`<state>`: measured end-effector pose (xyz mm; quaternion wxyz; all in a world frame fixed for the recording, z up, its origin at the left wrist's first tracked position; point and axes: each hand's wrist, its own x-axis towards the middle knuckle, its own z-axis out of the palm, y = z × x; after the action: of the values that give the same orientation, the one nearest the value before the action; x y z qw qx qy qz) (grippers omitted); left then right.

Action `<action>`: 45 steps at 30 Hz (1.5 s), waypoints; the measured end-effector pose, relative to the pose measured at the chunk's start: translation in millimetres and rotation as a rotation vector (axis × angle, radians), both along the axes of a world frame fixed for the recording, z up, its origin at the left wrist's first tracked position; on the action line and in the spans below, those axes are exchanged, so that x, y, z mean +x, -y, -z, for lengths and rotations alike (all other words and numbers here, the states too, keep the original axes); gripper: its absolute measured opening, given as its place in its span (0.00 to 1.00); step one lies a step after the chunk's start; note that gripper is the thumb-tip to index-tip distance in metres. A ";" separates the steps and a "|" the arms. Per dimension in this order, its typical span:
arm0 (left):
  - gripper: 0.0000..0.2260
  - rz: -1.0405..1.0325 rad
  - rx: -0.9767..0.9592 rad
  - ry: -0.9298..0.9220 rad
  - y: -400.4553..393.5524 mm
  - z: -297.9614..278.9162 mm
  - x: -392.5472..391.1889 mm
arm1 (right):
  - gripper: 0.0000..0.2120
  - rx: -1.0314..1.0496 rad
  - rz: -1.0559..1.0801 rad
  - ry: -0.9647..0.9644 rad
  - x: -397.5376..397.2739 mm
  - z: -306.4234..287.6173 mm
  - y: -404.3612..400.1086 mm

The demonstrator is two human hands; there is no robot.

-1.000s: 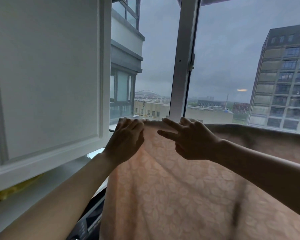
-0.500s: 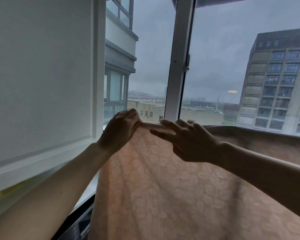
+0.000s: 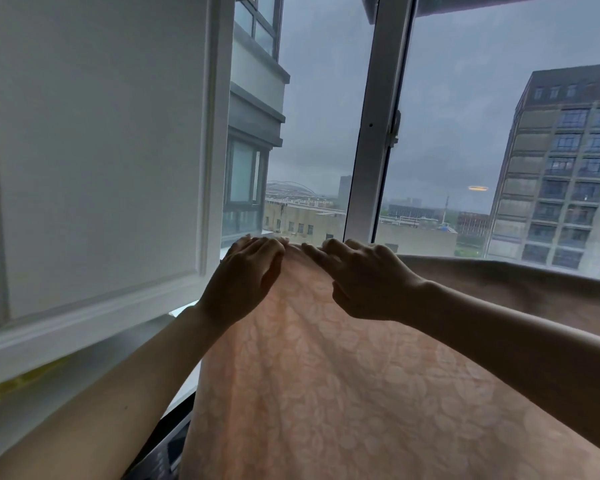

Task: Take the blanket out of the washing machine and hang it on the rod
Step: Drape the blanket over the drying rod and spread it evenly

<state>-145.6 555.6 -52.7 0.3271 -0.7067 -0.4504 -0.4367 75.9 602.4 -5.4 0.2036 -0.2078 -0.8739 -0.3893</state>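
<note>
Hanging in front of the window frame (image 3: 371,133), the blanket (image 3: 326,375) drapes down from its top fold, peach-coloured with a pale leaf pattern lit through from behind. The fold runs from just left of the frame's upright away to the right, where the cloth turns darker and brownish. The rod itself is hidden under the fold, so whether the cloth truly rests on it cannot be told.

Both hands are up at that top fold, right below the upright. The left hand (image 3: 246,282) sits at the blanket's left corner, fingers lying close together and bent gently over the edge; the thumb is out of sight, so it looks like a light hold over the fold rather than a plain pinch, and how firm it is cannot be told. The right hand (image 3: 364,282) is just beside it, almost touching, its fingers stretched leftward along the fold and only slightly bent, resting on the cloth with nothing clearly clasped.

Left of the frame stands a white panelled cabinet door (image 3: 94,150). Beyond the frame's glass, a grey sky and a tall apartment block (image 3: 561,174) to the right.
</note>
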 end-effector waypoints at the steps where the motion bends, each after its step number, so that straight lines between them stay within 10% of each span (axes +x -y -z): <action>1: 0.09 0.012 0.003 0.039 1.2 -2.1 -1.7 | 0.31 0.002 0.000 0.003 -3.2 0.4 -1.1; 6: 0.06 -0.020 -0.049 0.467 -8.1 -15.2 -14.4 | 0.30 -0.025 -0.034 0.006 -15.0 -0.4 -3.0; 15: 0.18 0.486 -0.845 1.313 -31.0 -23.6 -39.9 | 0.30 -0.023 -0.037 0.009 -19.3 0.0 -9.3; 21: 0.10 0.434 -0.714 1.124 -26.8 -23.0 -52.8 | 0.30 -0.016 -0.034 0.011 -18.0 1.9 -12.6; 26: 0.10 0.003 0.052 0.876 -7.5 -24.4 -57.9 | 0.29 0.003 -0.040 -0.023 -21.2 -1.3 -10.7; 33: 0.07 0.215 -0.402 0.792 -1.0 11.3 -67.6 | 0.30 0.042 0.007 0.034 -18.7 3.9 -15.4; 36: 0.23 0.263 -0.547 0.710 -3.7 11.9 -60.2 | 0.30 0.033 -0.010 0.032 -19.9 4.2 -14.5; 41: 0.09 0.115 -0.357 0.671 -14.4 7.9 -50.3 | 0.27 0.045 -0.049 -0.002 -19.8 5.4 -14.3; 45: 0.04 -0.118 0.188 0.592 4.6 6.1 -40.5 | 0.25 0.103 -0.076 -0.027 -22.1 5.3 -10.2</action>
<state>-186.2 551.0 -58.8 0.2704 -0.4882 -0.5240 -0.6434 53.8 612.7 -10.7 0.2405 -0.1691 -0.8572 -0.4228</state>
